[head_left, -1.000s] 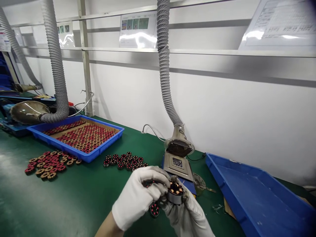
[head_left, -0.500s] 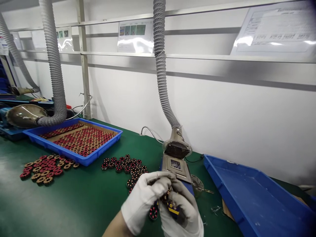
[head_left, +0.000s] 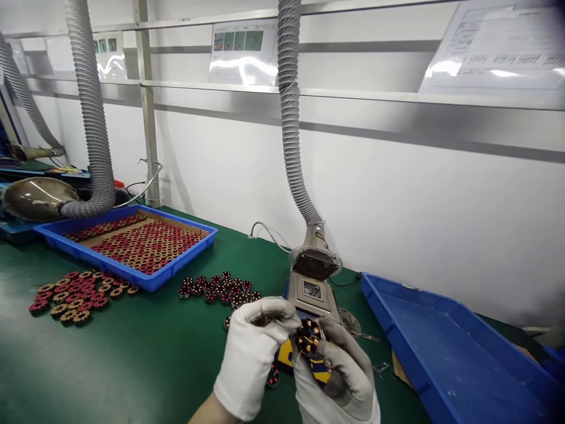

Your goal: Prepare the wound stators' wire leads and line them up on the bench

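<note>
A small round motor stator (head_left: 308, 337) with copper windings on a black core is held up in front of me. My right hand (head_left: 342, 377), in a soiled white glove, grips it between thumb and fingers. My left hand (head_left: 253, 353), also gloved, is closed in a pinch at the stator's left edge; what lies between its fingertips is hidden. A thin wire end hangs below the stator. Behind my hands stands a solder pot (head_left: 314, 294) with a square bath, on a blue and yellow base. Several dark stators (head_left: 220, 288) lie left of it, partly covered by my left hand.
A blue tray (head_left: 152, 281) of red and tan ring-shaped cores stands at the left, with a loose pile of cores (head_left: 73, 297) before it. Another blue tray (head_left: 441, 347) lies at the right. An exhaust hose (head_left: 291, 118) hangs down to a hood (head_left: 315, 259) behind the pot.
My hands have drawn slightly apart, and the stator now shows more fully in my right hand. My left hand has shifted to its left edge. The view has moved slightly.
</note>
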{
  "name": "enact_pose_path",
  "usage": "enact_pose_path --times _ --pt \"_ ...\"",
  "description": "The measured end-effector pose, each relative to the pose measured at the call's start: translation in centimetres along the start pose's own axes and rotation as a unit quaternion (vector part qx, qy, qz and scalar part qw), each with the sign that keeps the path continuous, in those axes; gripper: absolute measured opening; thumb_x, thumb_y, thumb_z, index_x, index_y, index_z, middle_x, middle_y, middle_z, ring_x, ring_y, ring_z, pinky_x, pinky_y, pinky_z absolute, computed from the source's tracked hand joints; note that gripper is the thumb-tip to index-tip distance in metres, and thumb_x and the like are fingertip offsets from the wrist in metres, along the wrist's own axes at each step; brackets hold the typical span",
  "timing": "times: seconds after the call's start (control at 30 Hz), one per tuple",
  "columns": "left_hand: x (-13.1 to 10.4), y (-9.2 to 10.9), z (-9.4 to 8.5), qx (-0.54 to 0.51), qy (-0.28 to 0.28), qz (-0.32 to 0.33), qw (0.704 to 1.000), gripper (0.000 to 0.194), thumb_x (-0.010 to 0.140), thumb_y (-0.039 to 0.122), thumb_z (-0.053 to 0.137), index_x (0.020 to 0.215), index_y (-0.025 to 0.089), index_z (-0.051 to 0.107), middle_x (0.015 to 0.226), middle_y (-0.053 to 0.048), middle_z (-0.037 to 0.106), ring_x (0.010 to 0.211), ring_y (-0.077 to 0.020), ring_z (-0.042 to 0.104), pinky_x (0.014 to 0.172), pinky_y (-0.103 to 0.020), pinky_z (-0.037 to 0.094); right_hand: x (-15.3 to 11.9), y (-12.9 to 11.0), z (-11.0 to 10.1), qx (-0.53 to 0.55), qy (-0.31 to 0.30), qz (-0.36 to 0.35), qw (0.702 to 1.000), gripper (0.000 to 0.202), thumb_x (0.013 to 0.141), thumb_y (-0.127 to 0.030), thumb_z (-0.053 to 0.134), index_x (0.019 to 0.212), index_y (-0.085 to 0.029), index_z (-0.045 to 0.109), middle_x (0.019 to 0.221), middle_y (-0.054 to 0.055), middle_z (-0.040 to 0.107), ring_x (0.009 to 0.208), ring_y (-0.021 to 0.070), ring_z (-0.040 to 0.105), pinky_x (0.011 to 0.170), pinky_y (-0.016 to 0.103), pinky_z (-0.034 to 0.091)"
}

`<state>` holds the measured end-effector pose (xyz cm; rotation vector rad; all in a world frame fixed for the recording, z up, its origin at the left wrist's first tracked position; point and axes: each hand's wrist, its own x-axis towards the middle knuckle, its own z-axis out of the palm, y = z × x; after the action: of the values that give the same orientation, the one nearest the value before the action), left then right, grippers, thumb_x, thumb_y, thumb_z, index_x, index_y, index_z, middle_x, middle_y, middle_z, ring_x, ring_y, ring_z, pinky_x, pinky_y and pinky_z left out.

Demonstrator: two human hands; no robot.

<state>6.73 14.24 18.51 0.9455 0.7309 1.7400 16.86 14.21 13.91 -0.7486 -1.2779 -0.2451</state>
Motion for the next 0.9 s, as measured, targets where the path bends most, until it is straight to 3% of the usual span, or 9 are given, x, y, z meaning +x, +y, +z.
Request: enact_pose_path --times 0.1,0.2,0.27,0.33,0.53,0.6,0.7,0.77,0.9 --pt "0.1 0.0 -0.1 -0.023 0.027 0.061 0.998 0.016 0.058 0.009 0.063 0.071 0.017 0.068 0.078 -0.002 0.068 0.072 -0.0137 0.062 0.065 -0.016 0.049 0.0 -0.3 0.2 0.012 -0.009 0.01 1.0 0.024 0.069 -0.012 0.066 0.088 -0.023 0.055 0.1 0.006 0.058 0.09 0.0223 0.061 0.069 0.038 0.054" --pt "0.1 0.8 0.0 -0.006 -0.013 -0.009 1.0 0.03 0.056 0.006 0.063 0.083 0.016 0.068 0.084 -0.005 0.069 0.07 -0.0128 0.062 0.062 -0.014 0.048 0.0 -0.4 0.3 0.022 -0.003 0.0 1.0 0.025 0.069 -0.011 0.066 0.088 -0.022 0.055 0.1 0.005 0.058 0.09 0.0223 0.061 0.07 0.04 0.054" --pt "0.0 0.9 0.2 -0.006 -0.033 -0.052 0.998 0.029 0.056 0.005 0.062 0.082 0.013 0.068 0.076 -0.005 0.069 0.065 -0.0122 0.061 0.061 -0.014 0.049 -0.1 -0.3 0.4 0.018 -0.009 -0.007 1.0 0.025 0.068 -0.01 0.065 0.087 -0.023 0.055 0.1 0.005 0.059 0.09 0.0223 0.061 0.072 0.041 0.054" --pt "-0.1 0.5 0.1 -0.016 -0.03 -0.055 0.998 0.024 0.058 0.005 0.061 0.079 0.013 0.068 0.07 -0.004 0.068 0.062 -0.0116 0.061 0.061 -0.015 0.049 -0.2 -0.2 0.3 0.016 -0.025 -0.016 0.999 0.027 0.067 -0.008 0.065 0.088 -0.023 0.055 0.102 0.005 0.059 0.091 0.0225 0.061 0.073 0.042 0.054" --pt "0.8 -0.5 -1.0 -0.092 0.062 0.051 0.993 0.022 0.065 0.009 0.065 0.085 0.018 0.066 0.079 -0.003 0.069 0.071 -0.0123 0.063 0.068 -0.016 0.05 -0.6 -0.3 0.1 0.043 -0.036 0.01 0.998 0.036 0.062 -0.002 0.067 0.09 -0.022 0.056 0.104 0.006 0.059 0.087 0.0222 0.062 0.072 0.042 0.055" --pt "0.8 -0.1 -0.9 -0.081 0.017 0.026 0.996 0.029 0.062 0.007 0.067 0.09 0.018 0.066 0.084 -0.004 0.069 0.072 -0.0125 0.063 0.063 -0.015 0.049 -0.6 -0.4 0.2 0.045 -0.038 0.005 0.998 0.035 0.063 -0.002 0.067 0.09 -0.022 0.056 0.104 0.005 0.059 0.088 0.0222 0.062 0.073 0.042 0.055" --pt "0.3 0.5 -0.1 -0.027 -0.061 -0.065 0.996 0.03 0.058 0.003 0.067 0.086 0.013 0.067 0.08 -0.007 0.069 0.067 -0.0121 0.062 0.06 -0.013 0.048 -0.8 -0.5 0.3 0.048 -0.043 -0.007 0.998 0.034 0.064 -0.004 0.067 0.09 -0.023 0.057 0.106 0.005 0.058 0.093 0.023 0.06 0.074 0.043 0.054" --pt "-0.1 0.5 0.3 -0.031 -0.034 -0.073 0.996 0.02 0.06 0.005 0.067 0.078 0.012 0.068 0.074 -0.006 0.069 0.065 -0.0119 0.061 0.062 -0.015 0.049 -0.9 -0.6 0.4 0.057 -0.054 -0.006 0.997 0.035 0.063 -0.003 0.067 0.091 -0.022 0.057 0.107 0.006 0.057 0.094 0.0236 0.059 0.076 0.044 0.053" --pt "0.1 0.4 -0.1 -0.109 0.056 0.006 0.992 0.015 0.064 0.012 0.069 0.077 0.016 0.066 0.074 -0.003 0.069 0.07 -0.0128 0.063 0.069 -0.018 0.05 -0.9 -0.8 0.5 0.078 -0.05 0.031 0.995 0.035 0.061 -0.003 0.068 0.088 -0.021 0.056 0.102 0.006 0.057 0.088 0.0215 0.061 0.069 0.039 0.054"
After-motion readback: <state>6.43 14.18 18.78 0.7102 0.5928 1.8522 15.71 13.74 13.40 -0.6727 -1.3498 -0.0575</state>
